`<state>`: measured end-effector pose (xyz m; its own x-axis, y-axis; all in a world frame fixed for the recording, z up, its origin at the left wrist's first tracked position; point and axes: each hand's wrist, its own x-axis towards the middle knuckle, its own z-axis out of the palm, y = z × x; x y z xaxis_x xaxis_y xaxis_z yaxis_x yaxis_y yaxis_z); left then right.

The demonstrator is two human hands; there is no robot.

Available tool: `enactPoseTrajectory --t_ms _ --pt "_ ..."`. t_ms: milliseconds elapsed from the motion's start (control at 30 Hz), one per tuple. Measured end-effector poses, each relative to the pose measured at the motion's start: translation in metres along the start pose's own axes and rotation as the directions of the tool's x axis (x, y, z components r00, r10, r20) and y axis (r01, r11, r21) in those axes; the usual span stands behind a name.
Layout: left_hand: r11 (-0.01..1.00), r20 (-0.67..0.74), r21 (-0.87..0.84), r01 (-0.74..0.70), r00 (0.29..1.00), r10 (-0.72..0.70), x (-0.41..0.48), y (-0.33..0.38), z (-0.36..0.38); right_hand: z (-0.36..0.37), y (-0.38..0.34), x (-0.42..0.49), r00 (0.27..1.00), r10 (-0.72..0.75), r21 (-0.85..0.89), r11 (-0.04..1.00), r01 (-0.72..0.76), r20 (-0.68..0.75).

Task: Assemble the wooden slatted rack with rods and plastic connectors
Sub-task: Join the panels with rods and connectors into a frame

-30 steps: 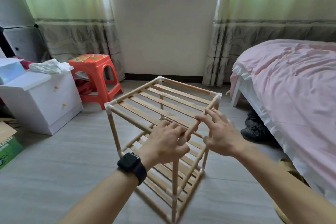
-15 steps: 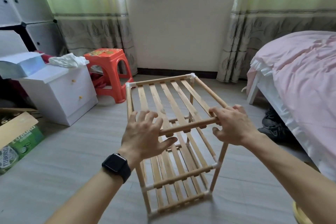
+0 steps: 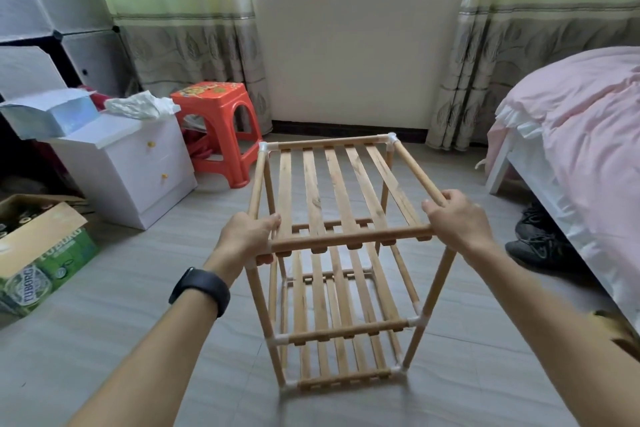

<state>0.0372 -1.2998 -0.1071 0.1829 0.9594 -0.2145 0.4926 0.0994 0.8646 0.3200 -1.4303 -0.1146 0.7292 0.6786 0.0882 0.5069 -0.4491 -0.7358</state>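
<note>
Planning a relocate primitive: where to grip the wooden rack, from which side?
Top side rods at the near corners, from above on the near side, where the left hand and right hand grip now. The rods are round and bare there, one per side, so the tall rack likely stays level; slats are thin.

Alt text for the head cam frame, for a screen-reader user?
The left hand and right hand grip the near top corners of an upright wooden rack with three slatted shelves. A white cabinet and an orange stool stand to its left, a pink bed to its right.
</note>
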Motion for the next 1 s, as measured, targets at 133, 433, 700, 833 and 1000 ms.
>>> enactPoseTrajectory --t_ms 133,433,700,833,1000 --pt "0.999 -0.052 0.04 -0.001 0.999 0.003 0.002 -0.003 -0.001 0.011 0.001 -0.003 0.991 -0.046 -0.099 0.995 0.034 -0.123" --pt "0.912 -0.23 0.401 -0.088 0.954 0.193 0.002 0.005 0.0 -0.003 0.004 -0.023 0.998 -0.018 0.057 0.998 0.021 -0.053" --pt "0.377 0.183 0.783 -0.495 0.762 0.622 -0.026 -0.001 0.046 -0.013 0.029 -0.043 0.991 0.012 0.338 0.94 -0.056 0.131" --pt "0.372 0.165 0.798 -0.474 0.766 0.622 0.003 0.011 0.053 -0.004 0.023 -0.034 0.996 -0.023 0.304 0.953 -0.003 0.084" --pt "0.423 0.113 0.805 -0.415 0.808 0.578 0.021 0.027 0.064 0.005 0.015 -0.022 0.997 -0.032 0.295 0.955 0.011 0.066"
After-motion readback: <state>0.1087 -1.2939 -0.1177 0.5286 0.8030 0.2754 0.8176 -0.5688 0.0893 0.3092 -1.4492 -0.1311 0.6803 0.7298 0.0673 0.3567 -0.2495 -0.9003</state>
